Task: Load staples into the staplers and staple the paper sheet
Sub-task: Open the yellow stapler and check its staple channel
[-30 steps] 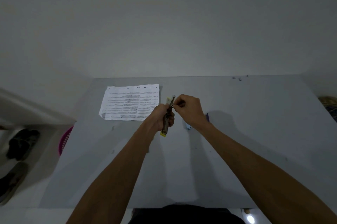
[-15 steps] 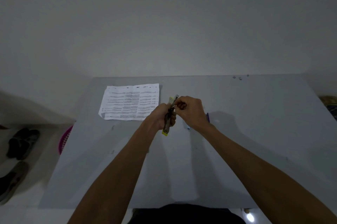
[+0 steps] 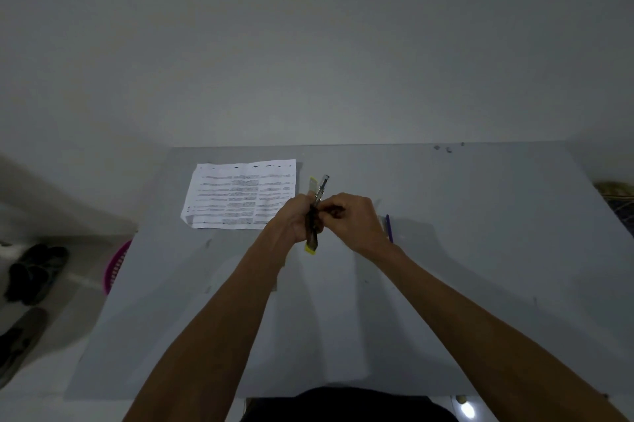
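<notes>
Hands together above the worktop (image 3: 446,284): left hand (image 3: 295,217) grips the stapler (image 3: 312,239), right hand (image 3: 351,215) has slid from its tip to pinch mid-rail, so I judge staples are going in. Paper (image 3: 240,195) lies far left.

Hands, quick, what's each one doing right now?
Left hand: grips the stapler.
Right hand: fingers curled at the stapler, seemingly pinching it.
</notes>
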The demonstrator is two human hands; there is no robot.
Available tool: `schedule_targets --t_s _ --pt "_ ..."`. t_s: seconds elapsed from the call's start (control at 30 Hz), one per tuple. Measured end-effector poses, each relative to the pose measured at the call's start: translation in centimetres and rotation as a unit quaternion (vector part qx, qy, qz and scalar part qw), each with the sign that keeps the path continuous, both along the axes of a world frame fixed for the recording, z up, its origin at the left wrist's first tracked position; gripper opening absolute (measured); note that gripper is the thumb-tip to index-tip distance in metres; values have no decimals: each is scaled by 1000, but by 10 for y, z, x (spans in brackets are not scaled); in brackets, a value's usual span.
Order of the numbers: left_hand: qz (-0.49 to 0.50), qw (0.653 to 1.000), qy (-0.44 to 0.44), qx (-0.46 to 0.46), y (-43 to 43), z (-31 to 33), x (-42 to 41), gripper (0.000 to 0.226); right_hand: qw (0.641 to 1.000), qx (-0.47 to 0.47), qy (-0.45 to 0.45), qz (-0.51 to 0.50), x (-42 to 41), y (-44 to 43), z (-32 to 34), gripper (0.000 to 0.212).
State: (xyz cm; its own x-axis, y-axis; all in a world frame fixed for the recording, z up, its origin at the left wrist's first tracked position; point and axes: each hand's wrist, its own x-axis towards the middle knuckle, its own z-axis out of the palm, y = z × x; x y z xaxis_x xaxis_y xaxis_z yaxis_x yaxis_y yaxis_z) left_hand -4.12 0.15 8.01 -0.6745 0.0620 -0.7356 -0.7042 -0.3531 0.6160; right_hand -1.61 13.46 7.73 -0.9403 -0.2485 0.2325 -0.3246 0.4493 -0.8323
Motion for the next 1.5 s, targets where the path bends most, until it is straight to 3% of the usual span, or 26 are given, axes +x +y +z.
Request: schedule_targets --t_s 0.1,0.27,0.37,0.47,0.6,0.7,0.83,0.9,0.97,1.03,1.1,1.23,1.4,1.5 --pt "-10 999 -13 32 -3 0 1 37 996 48 45 -62 -8 4 -3 26" --pt "-41 998 -22 42 -3 3 2 35 949 289 110 -53 -22 19 -1 48" --pt "-45 998 -19 32 0 4 3 34 902 386 190 -44 -28 24 1 53" --pt "-46 999 -9 19 2 5 3 33 836 462 295 -25 -32 29 8 42" --pt "-52 999 9 -6 6 10 -1 37 775 537 333 17 -34 29 17 29" --pt "-57 998 23 -19 6 10 -3 39 773 528 352 31 -35 29 20 51" --pt "-67 997 39 -31 3 6 -1 39 791 479 374 71 -37 33 21 34" --pt "-70 996 43 -26 3 6 0 37 833 424 351 59 -38 35 17 37" --pt "-68 996 49 -16 3 7 0 35 907 322 273 -3 -35 36 10 40" --pt "-65 996 59 -9 4 9 0 32 951 222 200 -78 -29 34 8 39" --pt "-65 996 66 3 5 11 -1 31 947 232 193 -107 -24 29 7 46" --pt "-64 995 67 26 7 12 -2 32 905 335 237 -115 -23 26 9 57" --pt "-72 995 70 -13 6 12 -1 35 830 431 348 -70 -32 27 17 36" --pt "-76 995 69 -19 4 13 0 37 836 421 351 -20 -39 31 18 37"
